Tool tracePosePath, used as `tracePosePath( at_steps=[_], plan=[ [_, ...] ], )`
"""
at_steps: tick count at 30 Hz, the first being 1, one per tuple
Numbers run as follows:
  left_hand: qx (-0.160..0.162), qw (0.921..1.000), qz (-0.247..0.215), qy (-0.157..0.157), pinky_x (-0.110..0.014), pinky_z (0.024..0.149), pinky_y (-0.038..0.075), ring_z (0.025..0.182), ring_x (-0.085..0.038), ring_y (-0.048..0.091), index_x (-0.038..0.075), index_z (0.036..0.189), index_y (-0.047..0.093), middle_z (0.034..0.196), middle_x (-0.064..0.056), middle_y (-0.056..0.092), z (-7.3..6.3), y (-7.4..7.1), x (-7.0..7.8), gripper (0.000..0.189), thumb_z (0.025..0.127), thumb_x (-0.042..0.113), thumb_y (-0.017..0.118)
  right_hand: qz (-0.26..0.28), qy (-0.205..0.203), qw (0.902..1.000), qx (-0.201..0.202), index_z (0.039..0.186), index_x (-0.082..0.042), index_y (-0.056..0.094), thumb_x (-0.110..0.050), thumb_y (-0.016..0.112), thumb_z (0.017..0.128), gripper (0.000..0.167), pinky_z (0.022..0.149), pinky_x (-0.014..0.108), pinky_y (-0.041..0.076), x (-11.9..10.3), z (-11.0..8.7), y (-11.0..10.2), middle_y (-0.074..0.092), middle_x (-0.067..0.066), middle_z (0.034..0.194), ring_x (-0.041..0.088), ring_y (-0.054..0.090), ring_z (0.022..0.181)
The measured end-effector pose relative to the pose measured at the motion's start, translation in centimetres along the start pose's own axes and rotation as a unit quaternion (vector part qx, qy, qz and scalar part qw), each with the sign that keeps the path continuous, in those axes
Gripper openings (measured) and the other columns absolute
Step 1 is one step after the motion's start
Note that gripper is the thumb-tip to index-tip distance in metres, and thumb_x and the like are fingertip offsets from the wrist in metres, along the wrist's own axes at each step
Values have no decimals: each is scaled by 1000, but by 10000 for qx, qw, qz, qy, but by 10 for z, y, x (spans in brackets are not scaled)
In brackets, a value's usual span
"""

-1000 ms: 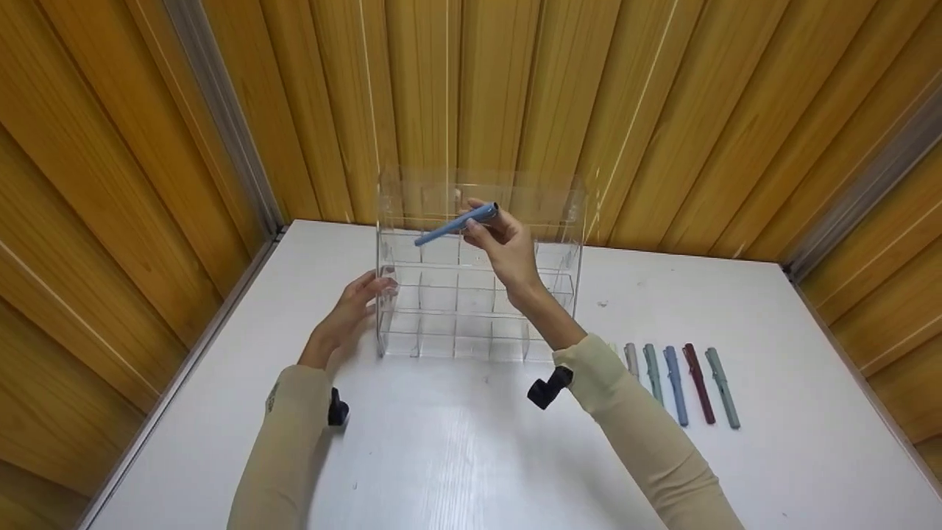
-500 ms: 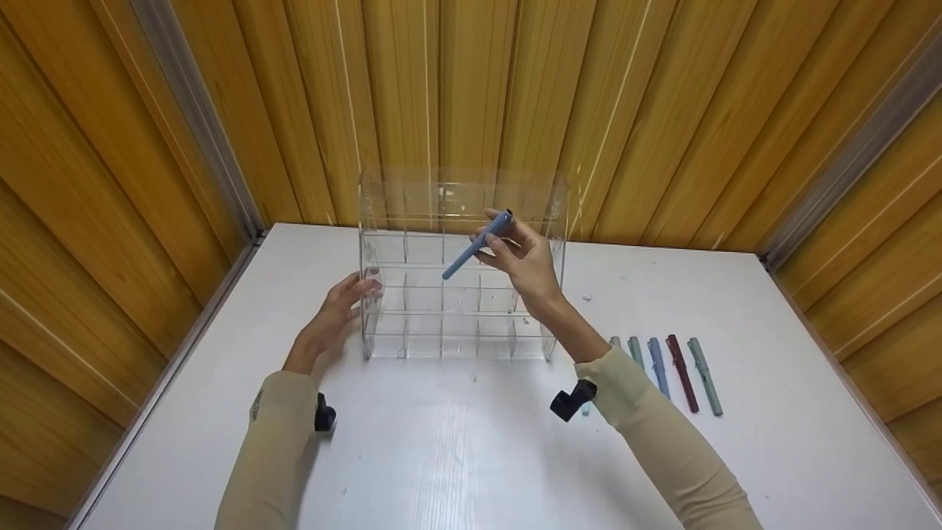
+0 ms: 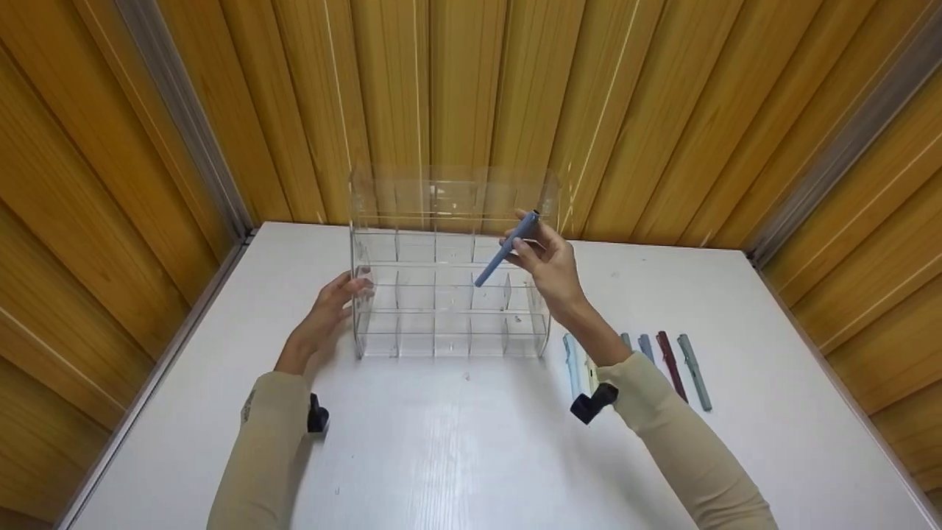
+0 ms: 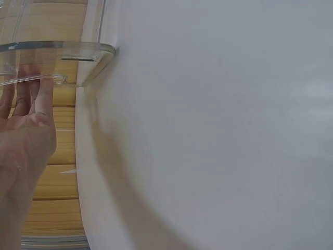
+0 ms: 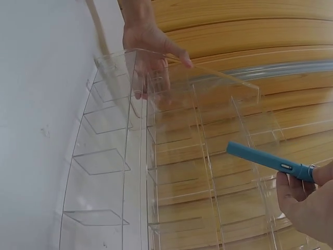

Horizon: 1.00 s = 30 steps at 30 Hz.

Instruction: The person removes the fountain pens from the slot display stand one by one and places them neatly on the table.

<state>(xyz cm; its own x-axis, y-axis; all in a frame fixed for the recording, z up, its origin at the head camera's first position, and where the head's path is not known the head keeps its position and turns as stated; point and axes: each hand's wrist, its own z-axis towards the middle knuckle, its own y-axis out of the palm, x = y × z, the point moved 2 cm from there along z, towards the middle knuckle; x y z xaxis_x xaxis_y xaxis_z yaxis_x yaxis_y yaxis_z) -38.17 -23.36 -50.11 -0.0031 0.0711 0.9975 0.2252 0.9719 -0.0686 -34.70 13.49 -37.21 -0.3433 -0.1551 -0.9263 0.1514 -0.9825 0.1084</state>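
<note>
A clear plastic organizer (image 3: 452,312) with several compartments in tiers stands on the white table. My left hand (image 3: 321,315) rests against the outside of its left side panel. In the left wrist view, that hand's fingers (image 4: 46,99) lie nearly straight and show partly through the plastic. My right hand (image 3: 557,274) pinches a blue capped pen (image 3: 506,250) between thumb and fingers. The pen slants in the air before the right part of the organizer, its lower end pointing down and left. In the right wrist view the pen (image 5: 263,157) looks teal, apart from the dividers.
Right of the organizer several pens lie side by side on the table (image 3: 434,456): a light blue pen (image 3: 573,368), a dark red pen (image 3: 670,364) and a green pen (image 3: 695,372) among them. My right forearm partly covers the row. Wood-look panels (image 3: 456,88) wall the table.
My right hand has moved right and slightly down across the organizer's front, and the pen has turned steeper. The left hand stays at the side panel. The head view has shifted a little.
</note>
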Motion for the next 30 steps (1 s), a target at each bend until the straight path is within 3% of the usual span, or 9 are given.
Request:
tracePosePath(
  at_steps=[10, 20, 30],
  plan=[
    [-78, 10000, -39, -47, -55, 132, 14, 160, -34, 26, 11, 168, 19, 165, -18, 38, 1, 5, 1, 73, 108, 42, 45, -18, 110, 9996, 262, 153, 3, 47, 5, 55, 105, 48, 96, 36, 62, 1, -5, -26, 64, 20, 124, 20, 74, 111],
    [-128, 9998, -136, 59, -56, 132, 14, 157, -33, 30, 10, 166, 27, 163, -20, 42, 2, 6, -1, 66, 109, 38, 45, -502, 317, 9976, 360, 153, 2, 47, -1, 55, 107, 47, 95, 31, 61, -1, -17, -46, 69, 3, 118, 14, 73, 107],
    [-25, 10000, 56, -32, -57, 132, 13, 159, -34, 28, 14, 168, 20, 164, -17, 40, 2, 4, 1, 74, 107, 47, 47, -672, 317, 9960, 491, 152, 5, 48, -2, 59, 106, 48, 90, 25, 62, 1, -19, -63, 69, -1, 113, 13, 71, 103]
  ],
)
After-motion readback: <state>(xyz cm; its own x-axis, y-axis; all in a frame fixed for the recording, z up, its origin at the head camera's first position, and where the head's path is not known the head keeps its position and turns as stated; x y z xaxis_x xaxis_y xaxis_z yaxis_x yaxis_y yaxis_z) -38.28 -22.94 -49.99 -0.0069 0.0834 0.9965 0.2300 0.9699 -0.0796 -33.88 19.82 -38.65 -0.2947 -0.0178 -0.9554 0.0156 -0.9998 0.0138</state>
